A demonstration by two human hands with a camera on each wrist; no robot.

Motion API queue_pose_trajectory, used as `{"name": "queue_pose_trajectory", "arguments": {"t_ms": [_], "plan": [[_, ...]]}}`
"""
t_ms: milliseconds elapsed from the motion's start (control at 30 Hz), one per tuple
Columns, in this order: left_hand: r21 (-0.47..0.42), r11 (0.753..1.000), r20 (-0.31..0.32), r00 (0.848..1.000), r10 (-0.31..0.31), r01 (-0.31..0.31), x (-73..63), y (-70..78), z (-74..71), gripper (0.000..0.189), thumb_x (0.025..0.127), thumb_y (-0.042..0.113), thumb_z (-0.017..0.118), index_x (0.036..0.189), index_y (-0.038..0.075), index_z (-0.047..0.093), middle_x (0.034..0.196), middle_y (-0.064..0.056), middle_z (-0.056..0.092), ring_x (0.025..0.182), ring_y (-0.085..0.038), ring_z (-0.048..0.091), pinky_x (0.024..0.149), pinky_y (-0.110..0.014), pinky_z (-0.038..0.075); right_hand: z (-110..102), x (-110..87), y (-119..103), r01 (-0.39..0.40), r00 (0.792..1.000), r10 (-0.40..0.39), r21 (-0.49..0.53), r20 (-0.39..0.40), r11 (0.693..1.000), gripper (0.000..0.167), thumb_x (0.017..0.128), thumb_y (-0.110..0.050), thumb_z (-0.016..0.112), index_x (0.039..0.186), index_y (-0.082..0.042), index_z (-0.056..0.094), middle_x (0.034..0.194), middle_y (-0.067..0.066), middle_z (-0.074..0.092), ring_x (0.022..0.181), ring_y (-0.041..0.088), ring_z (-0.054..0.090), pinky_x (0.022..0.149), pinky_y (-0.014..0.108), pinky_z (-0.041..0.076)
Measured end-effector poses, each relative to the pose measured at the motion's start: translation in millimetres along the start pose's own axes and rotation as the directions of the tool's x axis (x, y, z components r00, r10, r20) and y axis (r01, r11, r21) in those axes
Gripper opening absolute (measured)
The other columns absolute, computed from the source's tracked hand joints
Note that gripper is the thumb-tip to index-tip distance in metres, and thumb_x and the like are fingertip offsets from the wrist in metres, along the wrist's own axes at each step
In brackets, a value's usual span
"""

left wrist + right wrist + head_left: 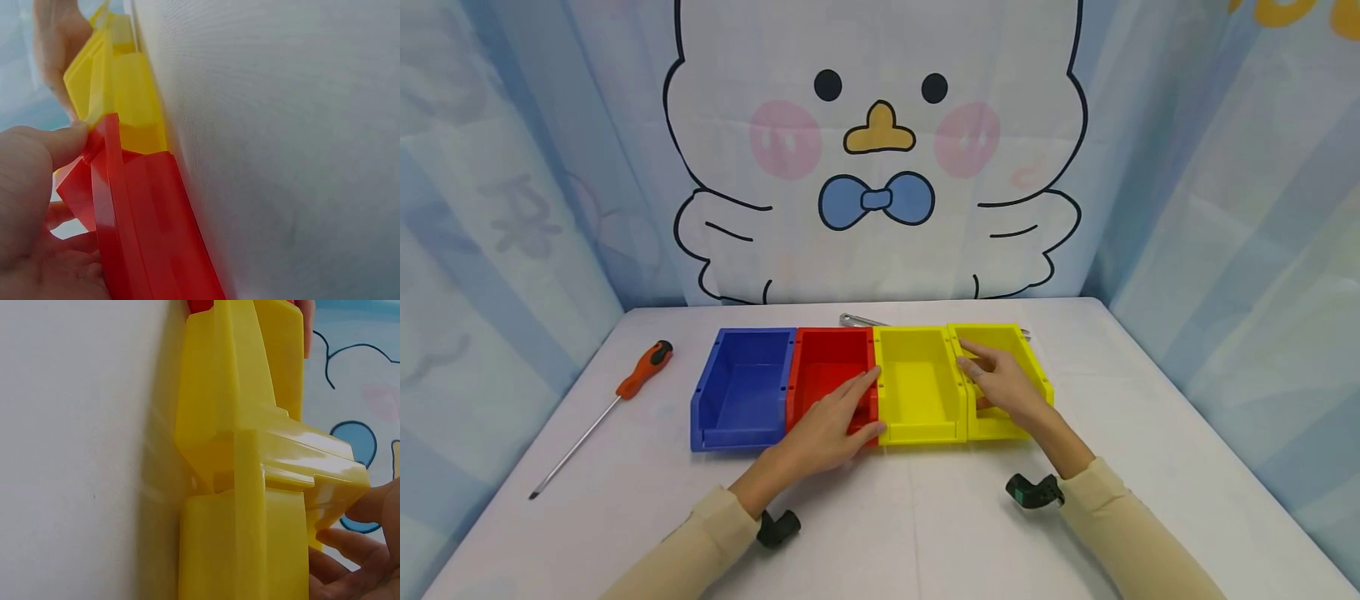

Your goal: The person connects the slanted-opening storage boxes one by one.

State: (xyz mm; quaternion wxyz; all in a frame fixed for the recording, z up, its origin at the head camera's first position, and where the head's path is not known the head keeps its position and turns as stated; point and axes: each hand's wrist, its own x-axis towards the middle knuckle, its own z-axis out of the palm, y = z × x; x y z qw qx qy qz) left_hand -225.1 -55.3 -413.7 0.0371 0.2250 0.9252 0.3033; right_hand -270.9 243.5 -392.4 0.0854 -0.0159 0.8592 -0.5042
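Note:
My left hand (823,433) reaches over the red bin (829,343). Its fingertips and thumb touch the wall where that bin meets the middle yellow bin (921,387). In the left wrist view the thumb (67,145) presses on the rim at this joint, other fingers lying inside the red bin. My right hand (1009,386) extends over the right-hand yellow bin (1011,427), fingers fairly straight against its left wall. The right wrist view has fingertips (337,537) at that bin's inner side. A blue bin (745,387) closes the row on the left.
An orange-handled screwdriver (638,372) lies on the white table (880,533) to the left, its tip toward the front. Behind the bins a silver metal tool (859,320) is mostly hidden. A printed curtain (880,258) stands along the table's back edge.

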Motion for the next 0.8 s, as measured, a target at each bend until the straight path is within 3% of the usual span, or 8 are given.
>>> {"name": "queue_pose_trajectory", "arguments": {"t_ms": [600, 800], "plan": [[0.001, 1.000, 0.013, 1.000, -0.022, 0.022, 1.3, 2.0, -2.2, 0.086, 0.100, 0.041, 0.072, 0.170, 0.032, 0.022, 0.173, -0.007, 0.038, 0.156, -0.033, 0.044, 0.119, -0.059, 0.048, 8.1, -3.5, -2.0, -0.025, 0.999, 0.027, 0.040, -0.045, 0.999, 0.058, 0.112, -0.031, 0.053, 0.166, -0.018, 0.036, 0.159, 0.022, 0.053, 0.109, 0.023, 0.066, 0.075, 0.022, 0.064], [0.005, 0.999, 0.036, 0.998, -0.050, 0.050, 2.8, 6.9, -4.2, 0.086, 0.100, 0.041, 0.071, 0.170, 0.035, 0.021, 0.173, -0.007, 0.036, 0.158, -0.033, 0.041, 0.120, -0.060, 0.047, 7.4, -7.0, 1.2, -0.009, 0.997, 0.009, 0.005, -0.080, 1.000, 0.058, 0.113, -0.036, 0.051, 0.165, -0.015, 0.038, 0.159, 0.022, 0.052, 0.106, 0.022, 0.065, 0.073, 0.019, 0.062]]}}
